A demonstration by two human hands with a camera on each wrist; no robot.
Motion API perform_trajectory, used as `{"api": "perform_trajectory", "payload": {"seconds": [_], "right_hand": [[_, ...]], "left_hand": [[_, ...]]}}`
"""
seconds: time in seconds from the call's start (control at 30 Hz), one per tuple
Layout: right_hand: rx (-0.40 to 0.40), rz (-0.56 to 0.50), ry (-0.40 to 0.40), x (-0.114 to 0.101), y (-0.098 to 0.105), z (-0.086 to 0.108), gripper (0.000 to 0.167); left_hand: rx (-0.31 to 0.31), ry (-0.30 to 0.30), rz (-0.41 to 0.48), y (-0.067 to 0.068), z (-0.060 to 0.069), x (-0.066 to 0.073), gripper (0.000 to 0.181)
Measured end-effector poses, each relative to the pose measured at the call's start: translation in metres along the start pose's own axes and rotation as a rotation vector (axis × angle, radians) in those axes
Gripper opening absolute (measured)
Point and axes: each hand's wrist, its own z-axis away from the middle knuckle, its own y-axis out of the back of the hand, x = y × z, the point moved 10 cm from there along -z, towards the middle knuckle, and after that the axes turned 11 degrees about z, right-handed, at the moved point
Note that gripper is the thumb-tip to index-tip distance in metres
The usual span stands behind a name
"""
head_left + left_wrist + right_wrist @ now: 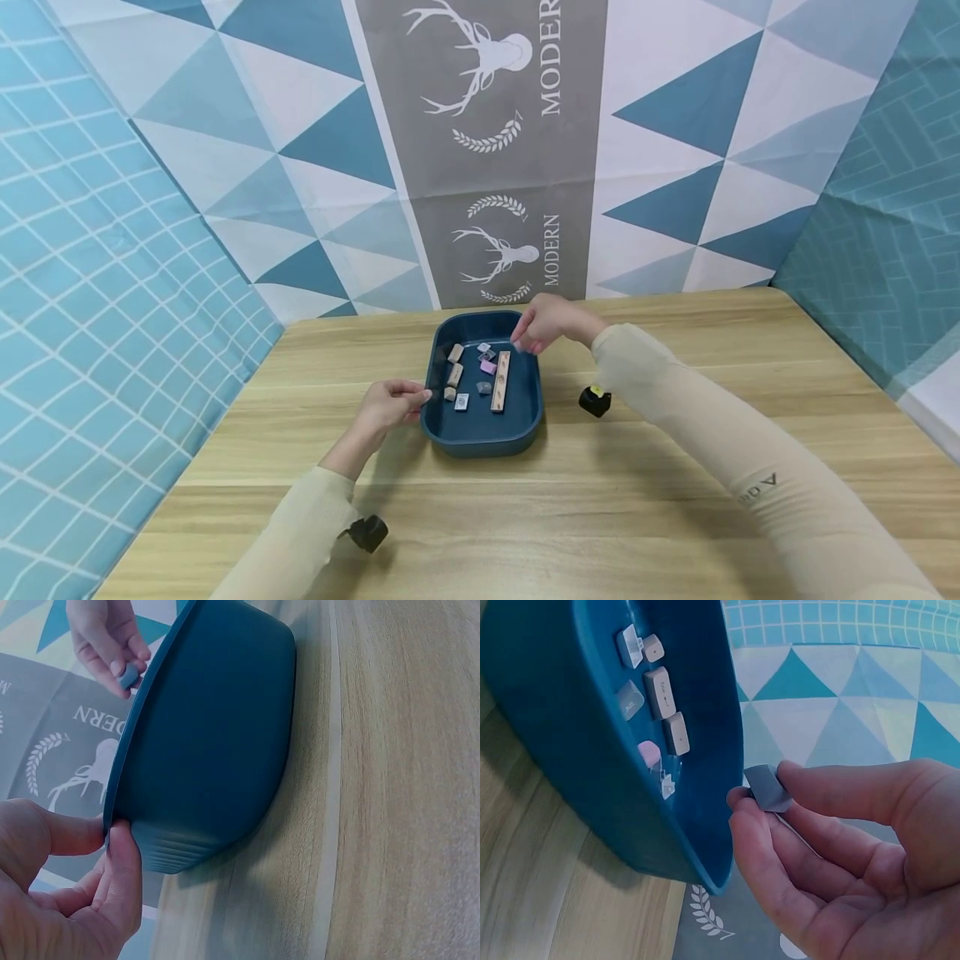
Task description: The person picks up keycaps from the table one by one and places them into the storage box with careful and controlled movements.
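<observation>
A dark blue plastic bin (480,448) stands on the table with several small keycaps inside. Its left rim is pinched between the thumb and fingers of my left hand (393,402). Above the bin's far right rim, my right hand (549,323) pinches a small grey keycap (768,789) between thumb and fingertips. In the bin lie a long beige spacebar-like keycap (501,382) with printed marks, a pink keycap (488,367), beige keycaps (660,693) along the left side, a translucent grey keycap (631,700) and a white-topped clear keycap (631,646).
The wood-grain table (570,517) extends around the bin. Behind it hangs patterned cloth (517,150) with triangles and deer heads. Black wrist devices (595,402) sit by both cream sleeves (720,442).
</observation>
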Motion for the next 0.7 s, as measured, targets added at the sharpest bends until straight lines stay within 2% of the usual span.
{"api": "perform_trajectory", "payload": {"seconds": [0.47, 0.7], "right_hand": [[0.017, -0.017, -0.001, -0.012, -0.004, -0.025, 0.019], [0.059, -0.056, -0.020, -0.022, -0.005, -0.033, 0.019]], "left_hand": [[0.001, 0.019, 0.011, 0.000, 0.000, -0.004, 0.024], [0.007, 0.004, 0.020, 0.001, 0.000, -0.002, 0.025]]}}
